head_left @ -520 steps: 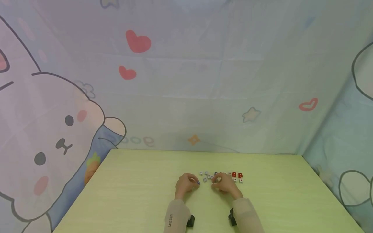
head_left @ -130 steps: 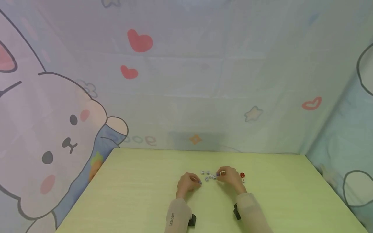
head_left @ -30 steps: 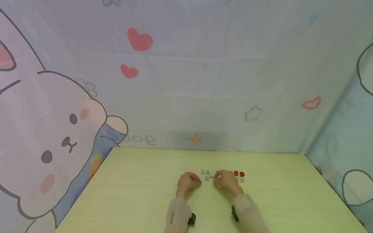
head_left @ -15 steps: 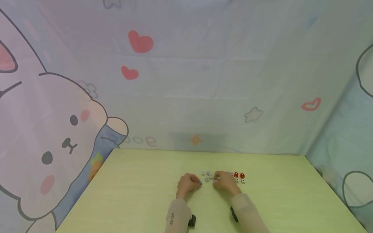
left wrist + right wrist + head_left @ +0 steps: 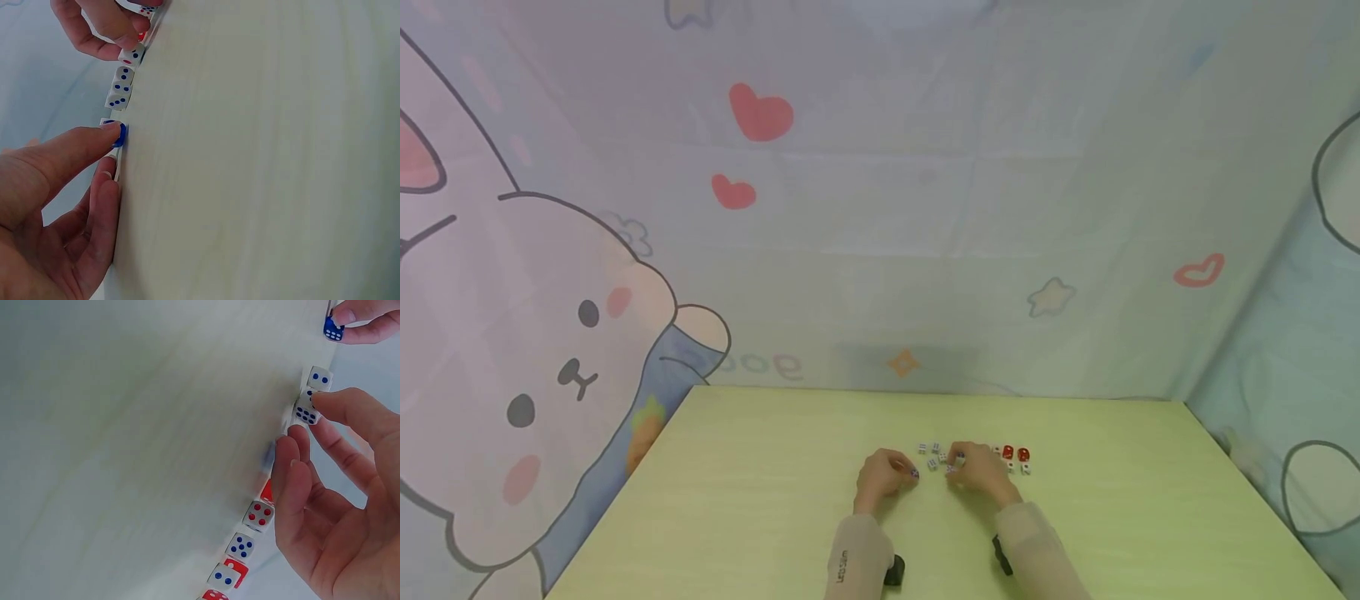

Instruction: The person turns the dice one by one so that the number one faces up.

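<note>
My left hand (image 5: 880, 479) pinches a blue die (image 5: 333, 330) with white pips between thumb and fingers, left of the dice group. My right hand (image 5: 981, 471) holds a white die (image 5: 305, 414) with blue pips at its fingertips, low over the table. Between the hands lie several loose white dice (image 5: 932, 464). Behind the right fingers a dark blue die (image 5: 960, 457) shows partly. Right of that hand, two red dice (image 5: 1008, 452) stand in a back row, with white dice (image 5: 1026, 469) in front. The right hand hides part of these rows.
The dice lie on a pale yellow-green table (image 5: 760, 500). A cloth backdrop (image 5: 880, 275) with a printed rabbit and hearts hangs behind it and at the sides. Dark wrist cameras (image 5: 894, 571) sit under both forearms.
Over the last seconds my right hand has left the blue die in the back row, taken a white die from the loose group and drawn it slightly nearer. My left hand has stayed put.
</note>
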{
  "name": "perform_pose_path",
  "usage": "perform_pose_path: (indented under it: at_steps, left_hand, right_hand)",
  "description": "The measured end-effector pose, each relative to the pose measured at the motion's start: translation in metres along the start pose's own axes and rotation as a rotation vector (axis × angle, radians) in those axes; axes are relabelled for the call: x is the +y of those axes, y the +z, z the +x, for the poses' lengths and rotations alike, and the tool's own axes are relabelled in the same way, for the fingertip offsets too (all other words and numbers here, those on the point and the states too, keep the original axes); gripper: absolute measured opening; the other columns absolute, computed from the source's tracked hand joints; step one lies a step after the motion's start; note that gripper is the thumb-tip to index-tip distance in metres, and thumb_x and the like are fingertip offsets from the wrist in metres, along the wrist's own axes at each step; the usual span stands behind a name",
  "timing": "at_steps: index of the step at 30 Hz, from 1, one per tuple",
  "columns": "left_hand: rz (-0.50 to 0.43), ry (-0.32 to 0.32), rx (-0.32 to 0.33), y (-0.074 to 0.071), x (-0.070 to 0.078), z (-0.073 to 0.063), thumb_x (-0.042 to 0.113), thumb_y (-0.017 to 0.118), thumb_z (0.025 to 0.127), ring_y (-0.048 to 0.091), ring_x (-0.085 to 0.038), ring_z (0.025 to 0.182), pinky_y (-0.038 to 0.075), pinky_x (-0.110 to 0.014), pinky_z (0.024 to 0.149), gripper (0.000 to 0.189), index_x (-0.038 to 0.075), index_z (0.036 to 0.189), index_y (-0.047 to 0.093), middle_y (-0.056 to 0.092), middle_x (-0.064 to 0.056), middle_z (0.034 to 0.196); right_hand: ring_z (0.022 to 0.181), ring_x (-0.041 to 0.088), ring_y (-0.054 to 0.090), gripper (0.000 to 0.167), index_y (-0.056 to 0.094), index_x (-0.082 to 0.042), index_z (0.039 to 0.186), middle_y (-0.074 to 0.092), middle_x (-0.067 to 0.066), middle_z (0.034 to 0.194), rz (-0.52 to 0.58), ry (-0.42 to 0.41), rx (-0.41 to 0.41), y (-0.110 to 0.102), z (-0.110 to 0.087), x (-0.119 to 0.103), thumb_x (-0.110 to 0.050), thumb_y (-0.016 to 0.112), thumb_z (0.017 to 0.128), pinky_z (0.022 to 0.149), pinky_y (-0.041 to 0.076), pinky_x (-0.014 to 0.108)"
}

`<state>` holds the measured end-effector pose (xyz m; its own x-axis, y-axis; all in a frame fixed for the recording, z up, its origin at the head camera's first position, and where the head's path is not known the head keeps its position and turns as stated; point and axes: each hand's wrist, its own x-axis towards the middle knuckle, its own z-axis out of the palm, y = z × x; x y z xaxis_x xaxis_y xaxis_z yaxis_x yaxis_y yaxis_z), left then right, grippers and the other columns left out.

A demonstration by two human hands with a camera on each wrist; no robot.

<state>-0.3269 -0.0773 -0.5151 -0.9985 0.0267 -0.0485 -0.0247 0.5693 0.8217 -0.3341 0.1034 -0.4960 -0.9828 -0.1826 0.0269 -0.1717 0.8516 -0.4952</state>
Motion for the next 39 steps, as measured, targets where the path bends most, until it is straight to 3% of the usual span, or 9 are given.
perform_pose_path:
  at_steps: [9,18,24,28,32,39]
  left_hand:
    - [-0.013,-0.014,-0.006,0.0007,-0.0002,0.0000,0.014,0.074,0.069,0.053,-0.010,0.054,0.042,-0.022,0.049,0.012,0.011,0.078,0.068,0.065,-0.002,0.079]
    - [-0.008,-0.006,-0.001,-0.0012,0.0016,0.0008,0.015,0.075,0.068,0.051,-0.010,0.053,0.040,-0.022,0.048,0.012,0.011,0.077,0.068,0.065,-0.001,0.078]
    - [-0.019,0.011,-0.010,-0.0027,0.0005,0.0021,0.016,0.075,0.066,0.053,-0.011,0.052,0.040,-0.022,0.048,0.010,0.014,0.072,0.067,0.063,0.000,0.073]
    - [-0.016,0.015,-0.016,-0.0023,-0.0010,0.0025,0.017,0.076,0.066,0.053,-0.011,0.052,0.041,-0.023,0.048,0.010,0.015,0.071,0.067,0.063,0.001,0.072]
    - [-0.021,-0.006,-0.014,-0.0009,-0.0011,0.0024,0.014,0.075,0.067,0.053,-0.011,0.053,0.041,-0.023,0.049,0.010,0.012,0.074,0.068,0.064,0.000,0.074]
    - [-0.004,0.010,-0.005,-0.0010,0.0005,-0.0012,0.015,0.074,0.069,0.050,-0.009,0.051,0.040,-0.022,0.048,0.011,0.011,0.077,0.069,0.064,0.000,0.074]
  right_hand:
    - [0.057,0.015,0.047,0.013,0.060,-0.017,0.077,0.057,0.000,0.068,-0.009,-0.003,0.004,0.0017,-0.0004,0.0019,-0.018,0.070,0.069,0.052,0.034,0.027]
    - [0.065,0.017,0.048,0.015,0.062,-0.018,0.081,0.064,0.006,0.090,-0.041,0.000,0.001,0.0020,0.0023,0.0005,-0.016,0.070,0.068,0.054,0.035,0.030]
    - [0.067,0.019,0.049,0.015,0.063,-0.018,0.080,0.064,0.009,0.095,-0.056,0.007,0.004,0.0026,0.0038,-0.0010,-0.016,0.071,0.067,0.054,0.036,0.031]
    - [0.068,0.018,0.049,0.015,0.063,-0.018,0.080,0.064,0.008,0.093,-0.048,0.004,0.006,0.0039,0.0034,-0.0007,-0.015,0.071,0.067,0.054,0.036,0.029]
    - [0.062,0.016,0.046,0.014,0.063,-0.017,0.079,0.062,0.004,0.082,-0.026,-0.004,0.007,0.0043,0.0023,0.0000,-0.014,0.070,0.067,0.052,0.033,0.027]
    - [0.056,0.014,0.044,0.012,0.062,-0.016,0.080,0.055,0.000,0.067,0.026,-0.019,0.010,0.0037,-0.0007,0.0006,-0.014,0.069,0.070,0.047,0.033,0.025]
